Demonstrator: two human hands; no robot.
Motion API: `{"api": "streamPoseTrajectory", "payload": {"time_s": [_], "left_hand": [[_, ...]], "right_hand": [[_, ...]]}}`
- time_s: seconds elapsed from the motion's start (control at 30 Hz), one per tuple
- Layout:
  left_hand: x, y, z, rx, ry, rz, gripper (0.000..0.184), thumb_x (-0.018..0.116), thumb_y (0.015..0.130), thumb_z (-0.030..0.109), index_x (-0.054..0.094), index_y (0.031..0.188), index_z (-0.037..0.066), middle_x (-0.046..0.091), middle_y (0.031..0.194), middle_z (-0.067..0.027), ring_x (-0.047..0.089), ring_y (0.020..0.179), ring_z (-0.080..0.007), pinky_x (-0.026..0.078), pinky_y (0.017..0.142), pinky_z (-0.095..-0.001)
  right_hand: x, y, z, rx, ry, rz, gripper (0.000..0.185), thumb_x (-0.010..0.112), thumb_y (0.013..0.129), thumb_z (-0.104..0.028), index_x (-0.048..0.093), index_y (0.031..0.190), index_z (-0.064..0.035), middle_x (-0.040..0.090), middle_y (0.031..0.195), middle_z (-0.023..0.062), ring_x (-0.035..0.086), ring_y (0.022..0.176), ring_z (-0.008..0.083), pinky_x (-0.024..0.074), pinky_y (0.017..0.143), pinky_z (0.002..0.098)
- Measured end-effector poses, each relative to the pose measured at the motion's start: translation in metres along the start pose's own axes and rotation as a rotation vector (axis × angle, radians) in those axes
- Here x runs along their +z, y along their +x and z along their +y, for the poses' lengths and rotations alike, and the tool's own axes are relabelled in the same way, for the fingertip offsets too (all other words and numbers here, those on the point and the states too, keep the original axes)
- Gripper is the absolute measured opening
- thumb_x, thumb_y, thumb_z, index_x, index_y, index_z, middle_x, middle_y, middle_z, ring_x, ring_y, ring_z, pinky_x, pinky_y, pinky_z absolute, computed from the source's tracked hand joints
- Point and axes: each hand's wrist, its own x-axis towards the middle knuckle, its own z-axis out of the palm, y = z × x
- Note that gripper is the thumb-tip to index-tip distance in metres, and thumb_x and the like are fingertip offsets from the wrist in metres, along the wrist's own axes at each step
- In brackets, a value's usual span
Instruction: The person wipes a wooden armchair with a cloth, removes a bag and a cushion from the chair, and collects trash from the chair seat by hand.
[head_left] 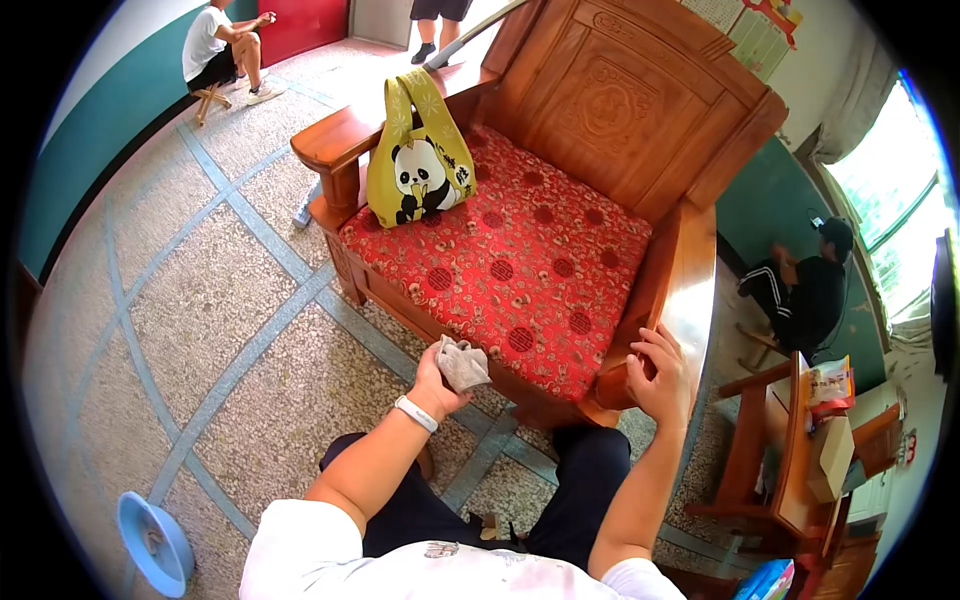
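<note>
My left hand [437, 383] is closed around a crumpled greyish cloth [463, 366], held just in front of the wooden armchair's seat edge. A white band is on that wrist. My right hand [660, 378] rests at the front end of the chair's right armrest [690, 270], fingers apart and slightly bent, with nothing held. The carved wooden armchair [615, 105] carries a red patterned seat cushion [520, 260]. On the cushion's left side stands a yellow-green bag with a panda print [425, 170], leaning by the left armrest [345, 135].
A blue basin [180, 555] sits on the speckled floor at lower left. To the right stands a wooden table [790, 470] with packets and a box [832, 458]. One person [220, 50] sits at upper left, another [805, 285] by the window; a third person's legs [437, 25] show behind.
</note>
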Motion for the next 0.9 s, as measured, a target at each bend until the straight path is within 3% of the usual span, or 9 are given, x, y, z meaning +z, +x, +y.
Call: {"api": "streamPoseTrajectory", "payload": {"time_s": [0.23, 0.5, 0.9], "left_hand": [[-0.009, 0.001, 0.003, 0.017, 0.028, -0.008, 0.038, 0.039, 0.093, 0.041, 0.063, 0.097, 0.011, 0.065, 0.098, -0.0058, 0.062, 0.091, -0.0248, 0.052, 0.078, -0.0401], [-0.008, 0.004, -0.007, -0.032, 0.054, 0.013, 0.038, 0.039, 0.091, 0.042, 0.061, 0.097, 0.011, 0.064, 0.096, -0.0029, 0.063, 0.090, -0.0242, 0.053, 0.078, -0.0410], [-0.005, 0.000, -0.010, -0.001, 0.113, -0.005, 0.038, 0.043, 0.091, 0.042, 0.061, 0.098, 0.009, 0.064, 0.093, -0.0074, 0.063, 0.085, -0.0256, 0.054, 0.074, -0.0406]], "right_hand": [[-0.002, 0.003, 0.003, -0.068, -0.027, -0.012, 0.018, 0.067, 0.074, -0.015, 0.067, 0.089, -0.0044, 0.063, 0.111, 0.0103, 0.049, 0.118, 0.0310, 0.0374, 0.098, 0.0417], [-0.001, 0.002, 0.002, -0.046, -0.032, -0.013, 0.018, 0.067, 0.075, -0.015, 0.067, 0.090, -0.0048, 0.063, 0.112, 0.0103, 0.049, 0.118, 0.0312, 0.0367, 0.098, 0.0417], [-0.001, 0.003, 0.002, -0.043, -0.035, -0.017, 0.019, 0.067, 0.075, -0.015, 0.067, 0.091, -0.0049, 0.063, 0.111, 0.0094, 0.048, 0.119, 0.0318, 0.0358, 0.099, 0.0423]]}}
